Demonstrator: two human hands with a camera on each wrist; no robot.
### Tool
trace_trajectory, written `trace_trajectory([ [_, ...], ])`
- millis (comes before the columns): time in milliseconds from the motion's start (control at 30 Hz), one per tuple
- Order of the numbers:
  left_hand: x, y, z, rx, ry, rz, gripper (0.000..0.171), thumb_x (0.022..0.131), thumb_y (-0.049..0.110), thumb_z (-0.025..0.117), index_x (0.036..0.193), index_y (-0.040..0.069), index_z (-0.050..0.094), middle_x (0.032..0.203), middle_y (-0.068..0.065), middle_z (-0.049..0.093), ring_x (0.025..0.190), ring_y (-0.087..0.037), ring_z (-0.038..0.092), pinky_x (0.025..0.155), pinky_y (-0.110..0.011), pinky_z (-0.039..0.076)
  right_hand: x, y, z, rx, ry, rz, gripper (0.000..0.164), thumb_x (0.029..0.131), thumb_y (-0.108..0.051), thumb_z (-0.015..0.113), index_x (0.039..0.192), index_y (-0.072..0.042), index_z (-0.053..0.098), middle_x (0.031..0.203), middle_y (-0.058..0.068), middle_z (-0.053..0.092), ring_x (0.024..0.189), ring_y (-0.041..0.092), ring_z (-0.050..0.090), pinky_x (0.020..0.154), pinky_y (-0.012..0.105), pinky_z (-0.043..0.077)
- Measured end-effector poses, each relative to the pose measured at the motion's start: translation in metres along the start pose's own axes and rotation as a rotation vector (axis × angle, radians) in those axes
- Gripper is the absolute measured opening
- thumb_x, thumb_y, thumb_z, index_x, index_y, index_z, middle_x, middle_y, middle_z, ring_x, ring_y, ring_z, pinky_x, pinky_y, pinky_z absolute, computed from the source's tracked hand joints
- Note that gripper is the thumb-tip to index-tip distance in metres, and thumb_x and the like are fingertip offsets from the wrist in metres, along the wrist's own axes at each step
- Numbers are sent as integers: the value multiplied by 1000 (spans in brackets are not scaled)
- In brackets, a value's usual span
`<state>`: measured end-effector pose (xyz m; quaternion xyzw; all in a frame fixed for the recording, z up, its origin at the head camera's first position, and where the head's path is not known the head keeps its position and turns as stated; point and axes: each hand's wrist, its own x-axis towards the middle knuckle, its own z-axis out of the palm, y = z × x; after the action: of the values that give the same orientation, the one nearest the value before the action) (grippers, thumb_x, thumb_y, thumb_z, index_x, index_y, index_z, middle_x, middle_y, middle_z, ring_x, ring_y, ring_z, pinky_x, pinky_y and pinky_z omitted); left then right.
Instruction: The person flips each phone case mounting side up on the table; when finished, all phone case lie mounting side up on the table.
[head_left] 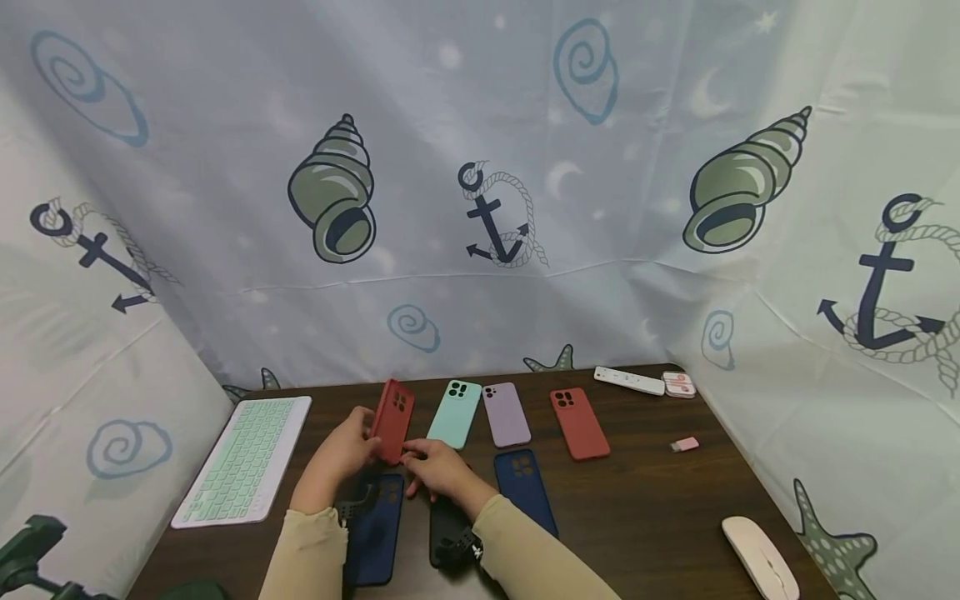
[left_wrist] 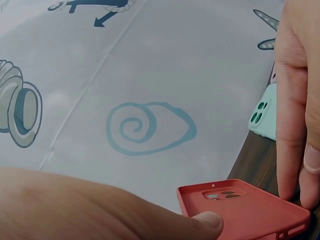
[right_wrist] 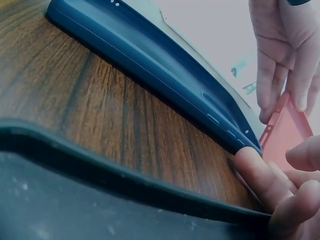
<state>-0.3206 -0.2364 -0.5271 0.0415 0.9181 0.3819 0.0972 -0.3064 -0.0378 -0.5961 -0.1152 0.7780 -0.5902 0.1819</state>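
A red phone case [head_left: 394,419] is tilted up off the table at the left of centre. My left hand [head_left: 343,454] grips it along its left side; in the left wrist view the thumb lies on the hollow inside of the case [left_wrist: 260,212]. At its lower right corner my right hand [head_left: 444,471] pinches the edge, with the other fingers hanging below. A dark blue phone case [head_left: 378,533] lies under the left wrist, hollow side up in the right wrist view. Beneath the right wrist is a black phone case [head_left: 444,525], partly hidden.
Mint [head_left: 454,414], lilac [head_left: 507,415] and second red [head_left: 580,423] cases lie behind; another blue case [head_left: 525,487] is right of the hands. A keyboard [head_left: 240,458] lies left. A white remote [head_left: 628,381], pink USB stick [head_left: 686,445] and mouse [head_left: 759,554] lie right.
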Motion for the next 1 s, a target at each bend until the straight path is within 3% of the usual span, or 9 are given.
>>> trace_trajectory([
  [267,2,-6,-1,173,29,-28,56,100,23,64,140,-10,42,112,-25,69,94,-29,69,80,-48,54,0,0,1,-30,4,-14,43,104,-21,57,146,-14,55,113,0,74,68,20,73,39,28,42],
  [533,5,-15,3,323,-13,-132,66,98,45,61,128,-12,56,117,-35,53,105,-50,54,89,-64,46,0,-1,1,-29,-11,-28,43,105,-19,56,147,-14,54,127,5,71,71,23,74,39,29,42],
  [833,6,-17,5,303,-33,-145,67,97,46,63,125,-14,57,112,-31,54,101,-47,54,88,-61,47,-2,-4,2,-36,-1,-29,42,104,-19,56,146,-15,55,127,5,71,72,23,74,39,28,42],
  [1000,3,-14,5,296,-41,-133,66,97,47,62,124,-13,58,117,-35,52,106,-51,53,89,-63,46,-5,-5,3,-9,13,-17,41,105,-23,57,145,-16,57,122,5,71,70,26,73,39,30,42],
])
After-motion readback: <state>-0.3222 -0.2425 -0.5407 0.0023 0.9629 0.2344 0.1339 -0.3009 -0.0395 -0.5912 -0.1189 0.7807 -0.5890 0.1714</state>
